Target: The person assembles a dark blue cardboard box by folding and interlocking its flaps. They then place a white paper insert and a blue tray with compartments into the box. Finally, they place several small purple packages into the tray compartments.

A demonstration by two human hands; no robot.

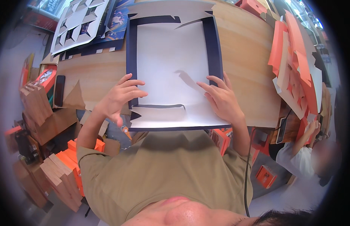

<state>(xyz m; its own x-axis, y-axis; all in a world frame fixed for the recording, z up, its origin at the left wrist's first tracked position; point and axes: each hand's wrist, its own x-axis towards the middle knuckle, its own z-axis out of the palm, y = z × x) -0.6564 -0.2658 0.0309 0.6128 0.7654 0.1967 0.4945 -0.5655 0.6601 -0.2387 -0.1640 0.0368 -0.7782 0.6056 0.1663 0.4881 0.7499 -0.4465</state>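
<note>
My head-worn left fisheye camera, one of two, looks steeply down at close range, taking in my olive T-shirt (pixel 163 165), left hand (pixel 122 94), right hand (pixel 222 98) and the wooden worktop (pixel 250 67).

Between my left hand (pixel 124 94) and right hand (pixel 222 100), the white floor of the dark-sided box (pixel 131 56) lies open from above. Its side walls block any low sideways pass, and the near flap (pixel 160 117) stands in the way along the front edge. To my right, bare tabletop (pixel 246 64) leaves a wide lane until the heap of orange cardboard (pixel 295 60). To my left the room is tighter: a white cut-out panel (pixel 79 26) fills the far corner, with a dark phone-shaped object (pixel 60 90) and a brown scrap (pixel 75 98) nearer me.
</note>
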